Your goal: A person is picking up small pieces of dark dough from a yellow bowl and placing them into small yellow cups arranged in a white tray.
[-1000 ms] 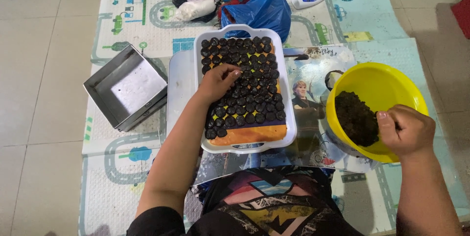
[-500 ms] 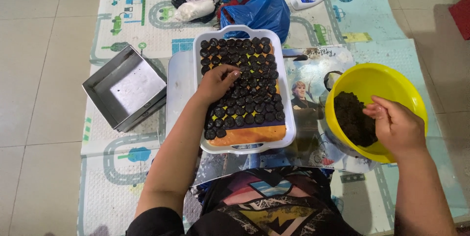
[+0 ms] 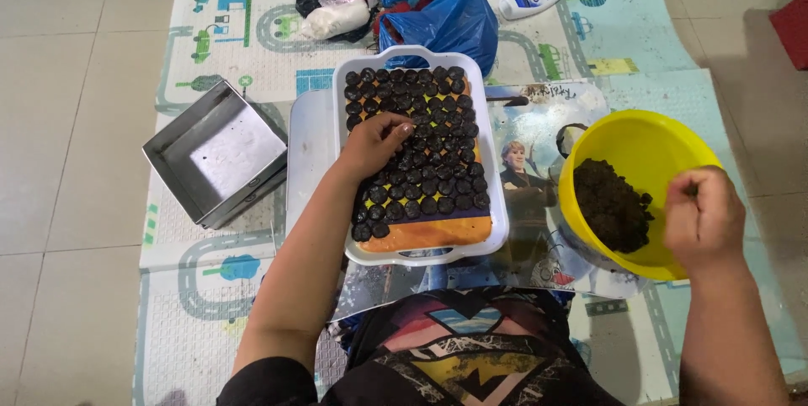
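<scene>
i can't tell what my blurred, curled right hand (image 3: 703,219) pinches over the yellow bowl (image 3: 652,145) of dark crumbs, while my left hand (image 3: 374,141) rests loose-fingered on the white tray (image 3: 492,204) atop the play mat (image 3: 219,280) on tiled floor

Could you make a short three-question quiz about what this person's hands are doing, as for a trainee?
1. True or false: the left hand rests on the white plastic tray of dark round pieces.
2. The right hand is at the rim of which thing? A. yellow round plastic bowl B. grey square metal tin C. blue plastic bag
3. What fills the yellow bowl?

Key: 1 true; 2 A; 3 dark crumbly mixture.
</scene>
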